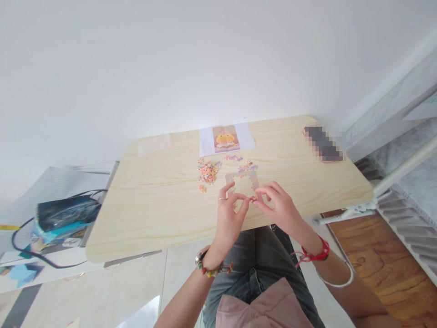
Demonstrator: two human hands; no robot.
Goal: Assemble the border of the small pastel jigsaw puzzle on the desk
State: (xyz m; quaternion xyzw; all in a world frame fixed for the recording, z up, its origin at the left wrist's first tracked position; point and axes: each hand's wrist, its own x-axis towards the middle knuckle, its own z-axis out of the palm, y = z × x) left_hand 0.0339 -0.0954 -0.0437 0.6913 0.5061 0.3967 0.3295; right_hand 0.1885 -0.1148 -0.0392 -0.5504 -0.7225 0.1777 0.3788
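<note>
**Two hands meet over a half-built jigsaw frame**

The left hand (229,210) and the right hand (278,206) come together at the near edge of a light wooden counter (153,209). Between their fingertips sits a small puzzle piece (251,198), pinched by the thumb and forefinger of each; the other fingers are loosely curled, neither hand fully closed nor spread. Which hand bears most of the grip cannot be told. The left hand wears a ring, its wrist a beaded bracelet (215,269); the right wrist carries a red cord (316,254) and a pale bangle (336,281).

Just beyond the fingertips lies the puzzle border (253,178), an open rectangle of joined pieces with bare counter showing inside it. The held piece is at its near edge, touching or almost touching; it is too small to say.

To the left of the border is a heap of loose pieces (207,171), pink, orange and pale blue, with one or two strays beside it. A few more joined pieces (234,158) lie farther back. Behind them, flat on a white sheet, is the reference picture (225,138) of a yellow figure on pink.

At the far right corner of the counter rests a blurred oblong object (322,143). Left of the counter, lower down, a dark box (66,213) with a black cable (20,248) looped around it sits on a grey surface.
</note>
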